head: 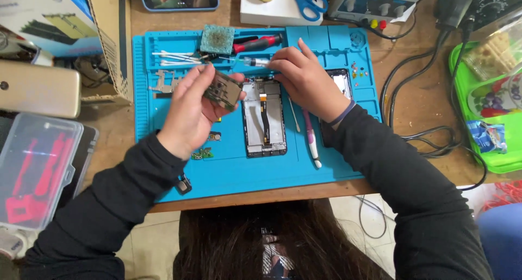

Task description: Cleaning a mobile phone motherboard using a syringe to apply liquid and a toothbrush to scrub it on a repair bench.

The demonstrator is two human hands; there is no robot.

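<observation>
Left hand (pixel 190 109) pinching a small circuit board (pixel 222 88) above the blue mat (pixel 228 171); right hand (pixel 307 79) closed on a syringe (pixel 255 61) just beside it. Open phone (pixel 265 117) lying below. Risk: board slipping from fingertip grip, or excess paste squeezed out.

The one camera sits on my head and looks almost straight down, close over the bench (pixel 413 103). The blue work mat (pixel 228 171) fills the middle, my sleeves reach in from below, and my hair shows at the bottom edge.
</observation>
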